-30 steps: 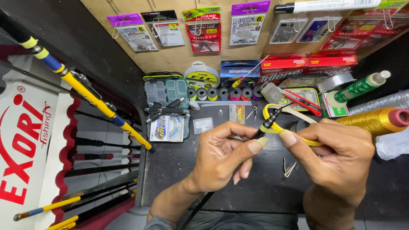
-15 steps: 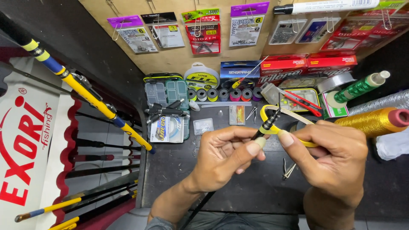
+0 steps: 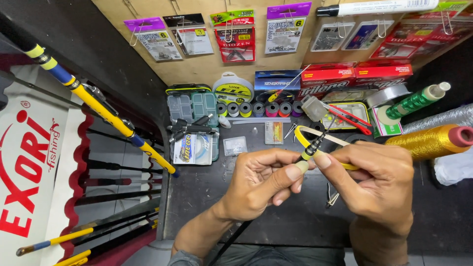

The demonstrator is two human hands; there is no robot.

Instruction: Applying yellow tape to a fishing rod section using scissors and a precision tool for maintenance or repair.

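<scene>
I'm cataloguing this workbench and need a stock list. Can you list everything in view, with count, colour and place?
Thin rod tip with black and yellow wrapping: one, pinched between both hands at centre.
Yellow band loop: one, around the rod tip by the right hand.
Hanging tackle packets: several, purple, red and clear, on the back board.
Small thread spools: a row, mixed colours, behind the hands.
Clear compartment box: one, greenish, back left of the bench.
Large gold thread cone: one, far right.
Green thread spool: one, right rear.
Red-handled cutter: one, right of the spools.
Yellow and blue rod: one, slanting at left.
Left hand: pinching the rod tip.
Right hand: pinching the rod tip and band.
</scene>
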